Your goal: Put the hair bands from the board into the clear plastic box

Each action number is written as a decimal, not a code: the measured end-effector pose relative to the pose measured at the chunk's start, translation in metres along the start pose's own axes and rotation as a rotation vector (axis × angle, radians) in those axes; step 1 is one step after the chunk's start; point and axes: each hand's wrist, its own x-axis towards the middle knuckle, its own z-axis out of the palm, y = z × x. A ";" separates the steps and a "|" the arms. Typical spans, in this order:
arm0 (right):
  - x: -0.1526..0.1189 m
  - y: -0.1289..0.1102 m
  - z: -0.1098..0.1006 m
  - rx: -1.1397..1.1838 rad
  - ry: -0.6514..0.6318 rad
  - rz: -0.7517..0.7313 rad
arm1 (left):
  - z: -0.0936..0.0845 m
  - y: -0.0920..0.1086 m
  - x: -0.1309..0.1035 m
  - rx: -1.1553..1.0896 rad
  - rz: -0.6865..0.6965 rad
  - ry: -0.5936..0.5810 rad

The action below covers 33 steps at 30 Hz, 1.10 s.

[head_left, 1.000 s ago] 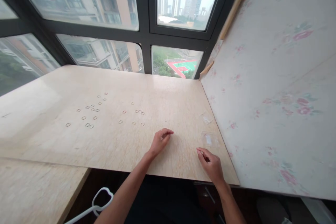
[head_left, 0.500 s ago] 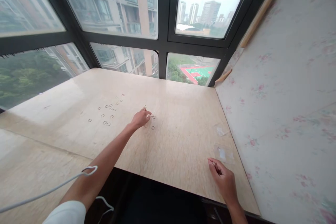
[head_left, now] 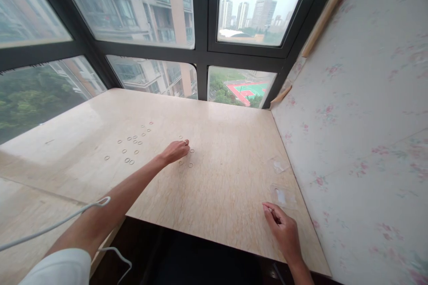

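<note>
My left hand point(head_left: 177, 150) reaches out over the tabletop point(head_left: 220, 196), its fingers curled and closed. What it pinches, if anything, is hidden. A thin ring point(head_left: 191, 151) lies just right of its fingertips. Another ring point(head_left: 181, 137) is above the hand, and a third ring point(head_left: 190, 165) is below it. Farther left, several more thin rings lie scattered, among them one ring point(head_left: 107, 158) at the left end. My right hand point(head_left: 284, 229) rests near the front right edge, thumb and forefinger pressed together. Anything between them is too small to make out.
Clear plastic bags, one bag point(head_left: 282, 197) beside my right hand and another bag point(head_left: 278, 165) behind it, lie near the papered wall point(head_left: 361, 142). A white cable point(head_left: 60, 223) crosses my left forearm. Dark-framed windows point(head_left: 200, 58) border the far edge.
My left hand's fingers, stretched out before, are now curled in. The whole view has shifted slightly. My right hand keeps its pinch in nearly the same place.
</note>
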 end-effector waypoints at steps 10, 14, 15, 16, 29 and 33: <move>-0.001 -0.001 -0.001 0.038 -0.031 0.018 | -0.022 0.049 0.001 -0.271 -0.062 0.279; 0.000 -0.004 -0.002 0.056 -0.035 0.020 | -0.027 0.094 0.013 -0.399 0.013 0.301; 0.000 -0.004 -0.002 0.060 -0.034 0.018 | -0.027 0.107 0.016 -0.429 0.033 0.292; 0.001 -0.005 -0.002 0.064 -0.031 0.016 | -0.026 0.121 0.020 -0.464 0.056 0.280; 0.003 -0.008 -0.004 0.192 -0.025 0.056 | 0.001 0.276 0.067 -0.742 0.346 -0.014; 0.003 -0.009 -0.006 0.215 -0.025 0.052 | 0.014 0.291 0.077 -0.698 0.344 -0.006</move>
